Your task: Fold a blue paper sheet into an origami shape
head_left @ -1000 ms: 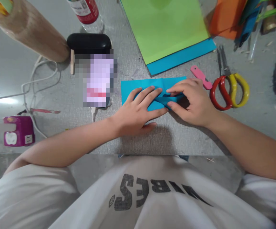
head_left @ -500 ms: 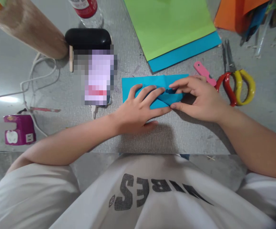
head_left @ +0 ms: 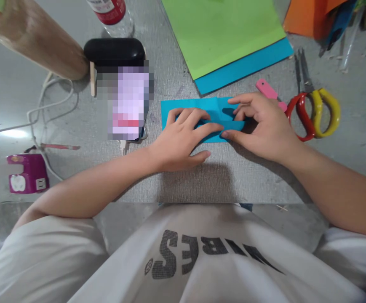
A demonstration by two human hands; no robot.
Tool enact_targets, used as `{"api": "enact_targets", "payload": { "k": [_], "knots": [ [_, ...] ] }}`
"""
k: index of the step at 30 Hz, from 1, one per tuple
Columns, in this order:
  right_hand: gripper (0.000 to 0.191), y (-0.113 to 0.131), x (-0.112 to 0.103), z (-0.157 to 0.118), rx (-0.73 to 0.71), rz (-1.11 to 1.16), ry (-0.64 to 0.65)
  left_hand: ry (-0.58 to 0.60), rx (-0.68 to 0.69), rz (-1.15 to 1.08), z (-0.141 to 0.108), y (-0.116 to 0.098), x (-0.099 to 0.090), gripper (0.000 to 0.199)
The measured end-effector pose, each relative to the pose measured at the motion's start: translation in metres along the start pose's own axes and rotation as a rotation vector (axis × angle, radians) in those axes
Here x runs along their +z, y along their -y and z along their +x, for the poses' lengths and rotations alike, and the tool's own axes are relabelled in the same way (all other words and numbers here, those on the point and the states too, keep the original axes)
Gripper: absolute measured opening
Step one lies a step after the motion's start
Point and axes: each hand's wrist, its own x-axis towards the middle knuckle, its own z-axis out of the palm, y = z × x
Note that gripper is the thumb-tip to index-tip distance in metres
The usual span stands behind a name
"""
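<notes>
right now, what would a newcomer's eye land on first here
Probably the big lime-green paper sheet at the top centre, the brightest patch in view. Next might come the folded bright-blue paper mid-table, with the left hand spread on it and the right hand at its right end. The red-and-yellow-handled scissors stand out farther right.

There are two hands, a left hand [head_left: 183,141] and a right hand [head_left: 266,128]. The surface [head_left: 138,189] carries one folded paper [head_left: 195,104], one green sheet [head_left: 223,38], one pair of scissors [head_left: 318,111], one bottle [head_left: 111,12], one phone [head_left: 132,92] and one black case [head_left: 115,50].
</notes>
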Motion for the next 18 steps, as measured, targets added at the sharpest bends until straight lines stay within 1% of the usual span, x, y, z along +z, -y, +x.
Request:
{"api": "enact_targets", "payload": {
  "k": [2, 7, 9, 11, 12, 15, 16, 18],
  "knots": [
    [0.063, 0.003, 0.002, 0.001, 0.004, -0.01, -0.014, -0.013, -0.004, 0.022, -0.001, 0.0, 0.002, 0.067],
    [0.08, 0.008, 0.003, 0.001, 0.103, -0.047, 0.002, -0.041, -0.013, 0.079, -0.008, 0.001, 0.008, 0.072],
    [0.079, 0.007, 0.002, 0.0, 0.127, -0.056, 0.005, -0.052, -0.005, 0.099, -0.01, 0.002, 0.01, 0.075],
    [0.071, 0.007, 0.002, -0.001, 0.109, -0.078, 0.013, -0.058, 0.001, 0.122, -0.012, 0.003, 0.011, 0.079],
    [0.062, 0.007, 0.001, -0.001, 0.08, -0.101, 0.02, -0.059, -0.001, 0.136, -0.013, 0.002, 0.012, 0.081],
    [0.029, 0.011, 0.0, -0.002, -0.047, -0.199, 0.054, -0.054, -0.017, 0.181, -0.016, 0.0, 0.013, 0.085],
    [0.023, 0.012, -0.001, -0.002, -0.088, -0.233, 0.064, -0.054, -0.019, 0.193, -0.017, -0.002, 0.014, 0.086],
    [0.023, 0.015, -0.003, -0.002, -0.154, -0.291, 0.066, -0.057, -0.022, 0.212, -0.018, -0.004, 0.014, 0.087]
  ]
}}
